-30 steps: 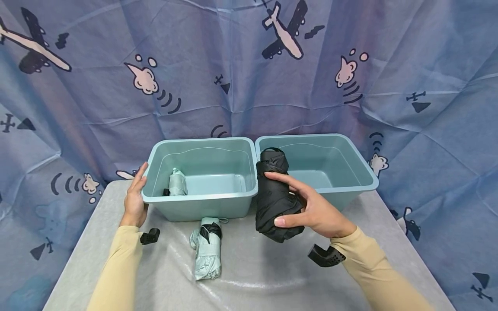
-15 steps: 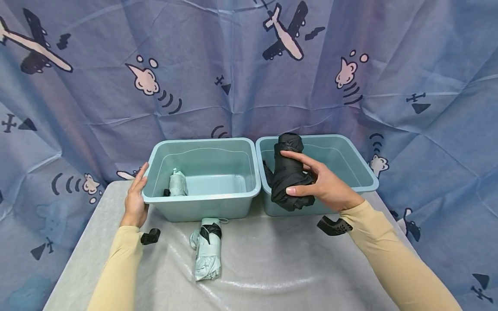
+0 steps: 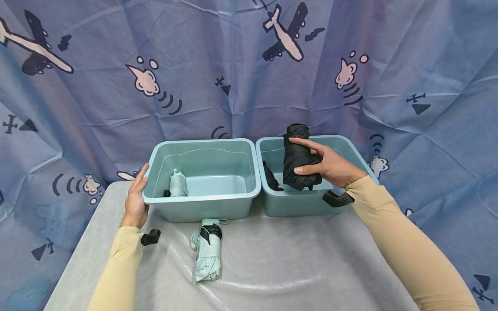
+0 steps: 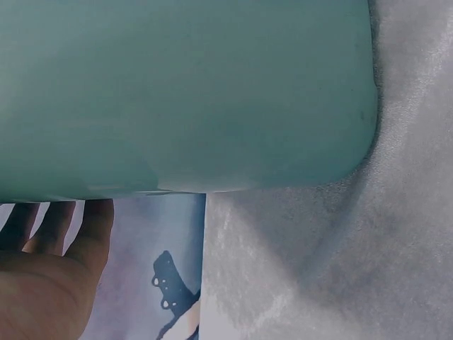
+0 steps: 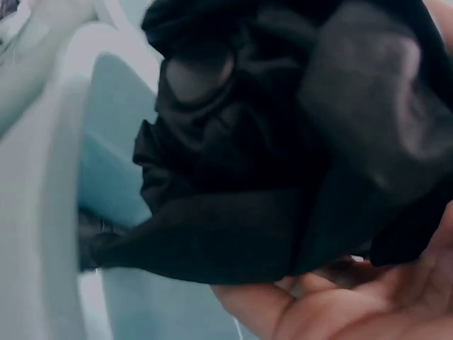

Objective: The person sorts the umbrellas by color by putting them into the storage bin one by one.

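In the head view my right hand grips a folded black umbrella between thumb and fingers, above the right teal bin. The umbrella's dark, crumpled fabric fills much of the right wrist view, with that hand's fingers below it. Against the outer left end of the left teal bin rests my left hand, its fingers straight along the rim. Inside that bin lies a folded pale green umbrella. Another pale green umbrella, with a black patch, lies on the table before it.
A black fabric thing lies at the left inside the right bin, partly hidden. Both bins stand side by side on a grey-covered table. Behind them hangs a blue printed curtain.
My right hand has carried the black umbrella away from me and to the right, from the right bin's front left corner to above its inside. The left hand stays against its bin.
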A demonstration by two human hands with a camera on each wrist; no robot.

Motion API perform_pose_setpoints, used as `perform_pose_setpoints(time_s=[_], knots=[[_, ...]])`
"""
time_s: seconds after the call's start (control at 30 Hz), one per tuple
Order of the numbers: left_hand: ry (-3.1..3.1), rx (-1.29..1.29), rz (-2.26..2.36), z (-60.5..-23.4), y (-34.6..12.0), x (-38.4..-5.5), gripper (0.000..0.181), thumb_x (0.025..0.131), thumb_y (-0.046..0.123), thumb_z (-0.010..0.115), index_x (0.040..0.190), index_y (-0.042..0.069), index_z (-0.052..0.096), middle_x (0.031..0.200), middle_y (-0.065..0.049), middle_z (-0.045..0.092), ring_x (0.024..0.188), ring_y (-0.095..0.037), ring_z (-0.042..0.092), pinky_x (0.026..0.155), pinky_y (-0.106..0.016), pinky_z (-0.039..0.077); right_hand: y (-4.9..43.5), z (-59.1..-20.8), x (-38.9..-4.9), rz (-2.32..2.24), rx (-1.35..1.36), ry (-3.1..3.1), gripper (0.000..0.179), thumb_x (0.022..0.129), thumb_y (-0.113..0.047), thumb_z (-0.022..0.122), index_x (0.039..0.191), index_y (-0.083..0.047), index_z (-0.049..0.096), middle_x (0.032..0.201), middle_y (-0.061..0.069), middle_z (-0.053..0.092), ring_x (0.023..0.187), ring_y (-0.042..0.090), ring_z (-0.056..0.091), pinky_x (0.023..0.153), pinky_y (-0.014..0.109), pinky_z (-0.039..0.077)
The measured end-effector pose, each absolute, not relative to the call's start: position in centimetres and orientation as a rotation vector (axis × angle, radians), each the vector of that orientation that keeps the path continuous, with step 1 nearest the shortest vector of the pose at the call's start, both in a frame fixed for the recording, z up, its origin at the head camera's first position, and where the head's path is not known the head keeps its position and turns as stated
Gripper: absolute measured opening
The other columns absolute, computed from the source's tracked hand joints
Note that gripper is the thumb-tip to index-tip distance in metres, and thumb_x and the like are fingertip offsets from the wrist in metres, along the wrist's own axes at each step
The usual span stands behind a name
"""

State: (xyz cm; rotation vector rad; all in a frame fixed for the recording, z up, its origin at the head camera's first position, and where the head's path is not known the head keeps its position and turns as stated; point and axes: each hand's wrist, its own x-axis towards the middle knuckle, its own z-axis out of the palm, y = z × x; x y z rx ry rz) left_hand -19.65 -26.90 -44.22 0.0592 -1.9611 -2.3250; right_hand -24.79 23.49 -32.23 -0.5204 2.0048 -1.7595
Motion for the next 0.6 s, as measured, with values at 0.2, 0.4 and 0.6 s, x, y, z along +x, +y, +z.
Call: perform_pose_setpoints(time_s=[0.2, 0.4, 0.6], knots=[[-1.934, 0.065, -2.340, -44.3, -26.9, -19.7, 0.054, 0.112, 0.029, 0.030, 0.165, 0.023, 0.018, 0.170, -0.001, 0.014, 0.150, -0.020, 0.020, 0.115, -0.032, 0.027, 24.3, -33.1, -27.1, -1.705, -0.446, 2.021, 0.091, 0.086, 0.007, 0.076, 0.161, -0.023, 0.034, 0.148, 0.024, 0.032, 0.123, 0.031, 0.053, 0.094, 0.037, 0.054], [-1.958, 0.073, -2.328, -44.3, -26.9, -19.7, 0.053, 0.112, 0.029, 0.029, 0.165, 0.026, 0.018, 0.170, 0.001, 0.013, 0.151, -0.020, 0.019, 0.117, -0.037, 0.025, 24.6, -34.5, -28.8, -1.608, -0.385, 2.057, 0.092, 0.086, 0.001, 0.080, 0.161, -0.022, 0.033, 0.153, 0.023, 0.025, 0.132, 0.035, 0.044, 0.098, 0.037, 0.051], [-1.960, 0.071, -2.327, -44.2, -26.9, -19.7, 0.053, 0.113, 0.029, 0.029, 0.165, 0.026, 0.018, 0.170, 0.002, 0.012, 0.151, -0.020, 0.019, 0.118, -0.037, 0.024, 24.4, -35.8, -30.1, -1.452, -0.378, 2.118, 0.093, 0.082, -0.006, 0.085, 0.160, -0.019, 0.035, 0.161, 0.019, 0.018, 0.142, 0.036, 0.028, 0.106, 0.041, 0.042]])
